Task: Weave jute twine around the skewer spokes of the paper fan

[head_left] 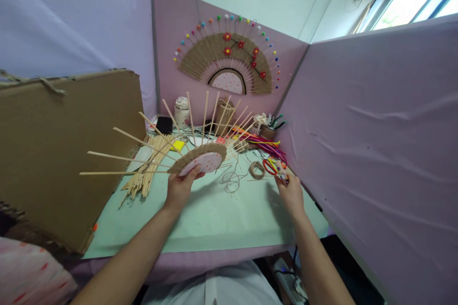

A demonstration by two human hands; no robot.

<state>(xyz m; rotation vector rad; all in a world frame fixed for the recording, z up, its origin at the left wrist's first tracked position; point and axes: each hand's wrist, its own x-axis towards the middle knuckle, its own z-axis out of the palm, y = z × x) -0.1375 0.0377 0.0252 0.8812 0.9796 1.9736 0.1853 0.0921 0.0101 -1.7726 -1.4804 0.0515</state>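
Green tabletop [222,221], right hand [291,194] (outstretched).

Stick bundle [147,171] left on the table [222,224], twine coil [252,170] right, jar [182,113] behind the bundle.

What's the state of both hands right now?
Left hand: closed, holding the stick fan.
Right hand: at a multicoloured item; grip can't be told.

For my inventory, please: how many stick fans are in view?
2: the bare-stick fan in the left hand, the flowered fan on the back panel. The cardboard could hide others.
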